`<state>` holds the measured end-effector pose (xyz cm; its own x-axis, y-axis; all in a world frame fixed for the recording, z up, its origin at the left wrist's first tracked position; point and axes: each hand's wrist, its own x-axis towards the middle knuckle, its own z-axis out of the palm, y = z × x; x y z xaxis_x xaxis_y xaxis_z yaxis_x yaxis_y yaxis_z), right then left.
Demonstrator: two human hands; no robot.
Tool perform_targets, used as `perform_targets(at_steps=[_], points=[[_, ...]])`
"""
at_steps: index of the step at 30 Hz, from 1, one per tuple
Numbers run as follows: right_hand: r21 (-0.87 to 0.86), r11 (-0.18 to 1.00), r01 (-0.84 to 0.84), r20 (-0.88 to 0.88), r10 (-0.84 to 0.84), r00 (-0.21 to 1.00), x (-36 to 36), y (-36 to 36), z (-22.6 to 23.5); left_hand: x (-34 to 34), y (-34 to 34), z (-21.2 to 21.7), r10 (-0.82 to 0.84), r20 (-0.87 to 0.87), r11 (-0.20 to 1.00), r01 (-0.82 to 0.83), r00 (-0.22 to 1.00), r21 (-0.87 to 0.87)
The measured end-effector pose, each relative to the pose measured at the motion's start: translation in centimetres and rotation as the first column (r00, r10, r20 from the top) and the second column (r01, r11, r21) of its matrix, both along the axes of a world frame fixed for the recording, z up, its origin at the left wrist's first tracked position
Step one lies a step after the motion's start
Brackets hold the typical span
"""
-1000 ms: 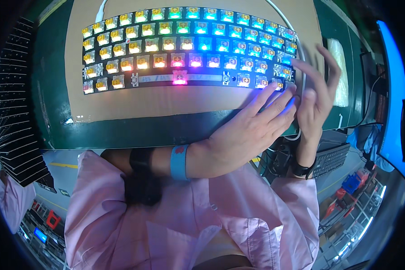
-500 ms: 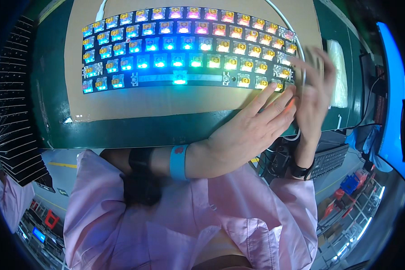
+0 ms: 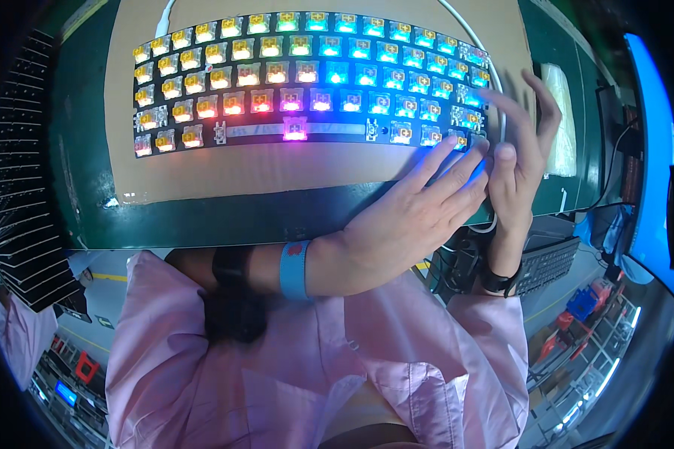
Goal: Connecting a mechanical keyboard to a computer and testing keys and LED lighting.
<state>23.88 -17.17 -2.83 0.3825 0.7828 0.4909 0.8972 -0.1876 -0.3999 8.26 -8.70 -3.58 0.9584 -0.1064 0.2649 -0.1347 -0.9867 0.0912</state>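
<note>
The keyboard [image 3: 307, 75], bare of keycaps and glowing yellow, pink, green and blue, lies on a sheet of cardboard [image 3: 225, 176] on my green table [image 3: 277, 221]. My left hand [image 3: 408, 217], a blue band [image 3: 293, 271] at its wrist, reaches across to the lower-right corner, fingers extended over the switches and grasping nothing. My right hand [image 3: 518, 168] is open beside the right edge, fingers spread, index pointing at the end switches; I can't tell whether it presses one. A white plug [image 3: 162, 28] meets the upper-left edge.
</note>
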Motion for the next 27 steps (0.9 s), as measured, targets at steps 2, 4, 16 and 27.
perform_targets(at_steps=[2, 4, 16, 27], points=[[0.016, 1.0, 0.002, 0.001, -0.002, 1.0, 0.1, 0.1, -0.3, 0.0, 0.0, -0.1, 0.01, 0.004, 1.0, -0.009, 1.0, -0.005], [0.226, 0.974, 0.0, -0.065, 0.015, 0.998, 0.2, 0.3, -0.6, 0.1, -0.1, -0.1, 0.014, -0.001, 1.0, -0.014, 1.0, -0.014], [0.071, 0.996, -0.06, -0.021, 0.062, 0.998, 1.3, 2.0, 0.6, -0.1, 0.1, 0.0, 0.017, 0.021, 0.999, -0.018, 1.0, 0.042], [0.112, 0.993, -0.036, 0.037, 0.032, 0.999, 1.3, 1.9, -0.2, -0.1, 0.1, 0.2, -0.01, -0.01, 1.0, 0.01, 1.0, 0.007]])
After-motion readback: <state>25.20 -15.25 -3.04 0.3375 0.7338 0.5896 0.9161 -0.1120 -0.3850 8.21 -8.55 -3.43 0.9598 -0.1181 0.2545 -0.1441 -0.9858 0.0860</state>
